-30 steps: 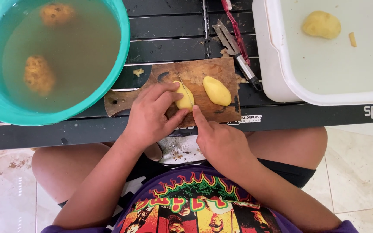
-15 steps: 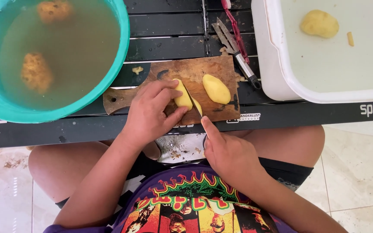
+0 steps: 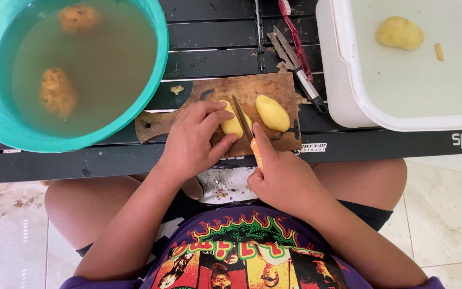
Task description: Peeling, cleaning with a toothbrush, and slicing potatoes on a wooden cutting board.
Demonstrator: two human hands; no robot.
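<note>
Fingers [image 3: 215, 115] now steady the potato half [image 3: 232, 124]; knife [image 3: 243, 120] withdrawn.

Two peeled potato halves [image 3: 272, 113] are lying on one cutting board [image 3: 263, 88]; two unpeeled potatoes [image 3: 57, 91] are soaking in one teal basin [image 3: 159, 59]; one peeled potato [image 3: 400, 32] is sitting in one white tub [image 3: 338, 80].

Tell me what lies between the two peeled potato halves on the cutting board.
In the head view, the knife blade lies between the left potato half and the right potato half, held by the right hand.

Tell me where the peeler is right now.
In the head view, the peeler lies on the black slatted table, beside the red toothbrush, between the cutting board and white tub.
</note>
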